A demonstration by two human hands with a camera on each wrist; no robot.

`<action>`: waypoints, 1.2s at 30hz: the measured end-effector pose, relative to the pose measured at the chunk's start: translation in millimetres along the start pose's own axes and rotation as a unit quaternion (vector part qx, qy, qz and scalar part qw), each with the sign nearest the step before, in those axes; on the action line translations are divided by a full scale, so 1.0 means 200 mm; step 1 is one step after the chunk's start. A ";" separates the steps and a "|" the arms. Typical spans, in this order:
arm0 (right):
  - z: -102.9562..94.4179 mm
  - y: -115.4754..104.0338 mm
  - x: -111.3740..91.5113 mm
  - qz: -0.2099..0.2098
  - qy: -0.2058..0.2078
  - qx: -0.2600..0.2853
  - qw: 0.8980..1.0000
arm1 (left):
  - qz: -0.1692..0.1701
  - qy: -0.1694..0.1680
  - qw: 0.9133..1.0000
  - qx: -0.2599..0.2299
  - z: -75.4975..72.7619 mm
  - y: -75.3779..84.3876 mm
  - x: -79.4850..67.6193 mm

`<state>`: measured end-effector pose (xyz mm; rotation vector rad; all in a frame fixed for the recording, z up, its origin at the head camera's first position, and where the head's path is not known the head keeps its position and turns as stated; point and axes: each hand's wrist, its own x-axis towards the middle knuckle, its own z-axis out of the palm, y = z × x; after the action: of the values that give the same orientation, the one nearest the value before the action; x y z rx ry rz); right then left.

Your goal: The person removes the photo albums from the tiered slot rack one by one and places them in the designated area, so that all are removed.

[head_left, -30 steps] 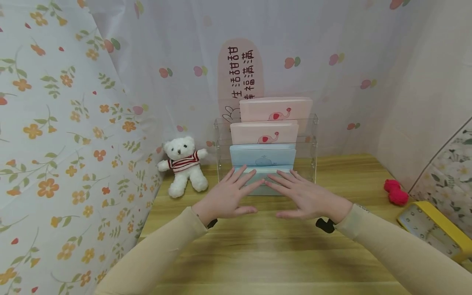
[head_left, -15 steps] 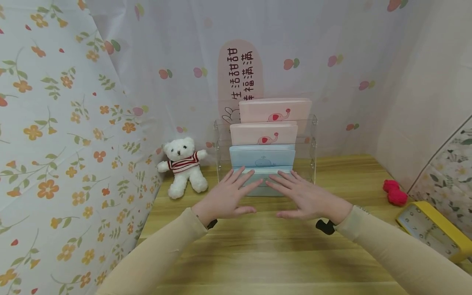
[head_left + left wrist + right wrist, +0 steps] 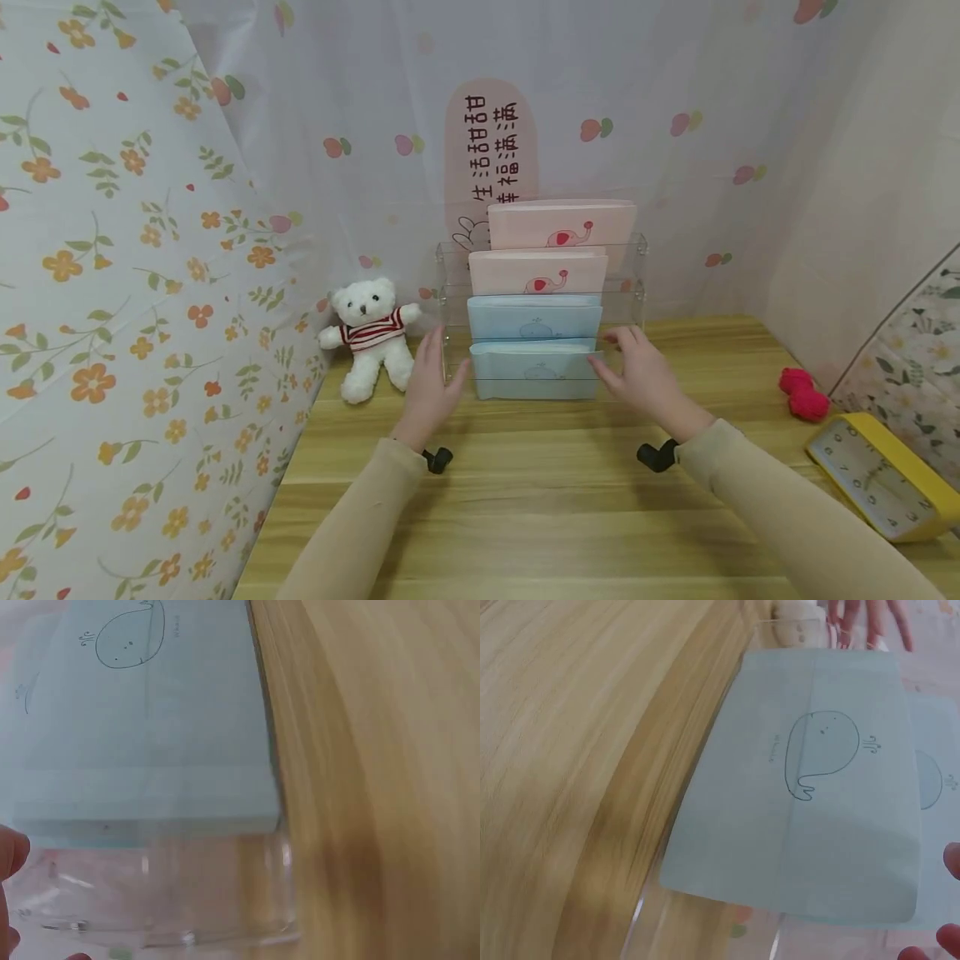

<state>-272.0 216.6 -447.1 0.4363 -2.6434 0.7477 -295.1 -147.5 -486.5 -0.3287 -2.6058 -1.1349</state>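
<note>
While the clear rack [image 3: 639, 292] stands loaded, nothing is lifted out

As far as filling goes, I judge it complete: each of the four tiers in front of you holds something. From the bottom up, you have the pale green whale pack [image 3: 536, 371], the blue whale pack [image 3: 535, 318], the lower pink elephant pack [image 3: 536, 273] and the upper pink elephant pack [image 3: 562, 223]. The rack stands on the wooden table [image 3: 555, 517], straight ahead of you.

Your left hand [image 3: 429, 396] is beside its left end, fingers extended and a little spread, thumb held apart. Your right hand [image 3: 641, 375] is at the other end, fingers loosely bent, thumb apart from them and near the pale green pack's corner. You pinch no pack; whether your fingers touch the clear plastic, I cannot tell.

What remains seems slight: the packs' edges do not line up, the top one sitting farther right, so any squaring-up looks undone.
</note>
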 end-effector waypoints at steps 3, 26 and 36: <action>0.01 0.03 0.01 0.051 -0.036 0.020 0.998 | -0.051 0.011 0.994 -0.099 0.06 -0.07 0.00; 0.22 0.06 0.05 0.096 -0.004 0.123 0.988 | -0.141 0.082 0.962 -0.219 0.31 -0.36 -0.08; 0.30 0.05 0.10 0.096 0.000 0.184 0.978 | -0.130 0.090 0.971 -0.178 0.41 -0.55 -0.03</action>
<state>-309.0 188.5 -490.5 0.2740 -2.5727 1.3076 -336.8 -160.7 -616.0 0.0510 -2.3271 -1.6430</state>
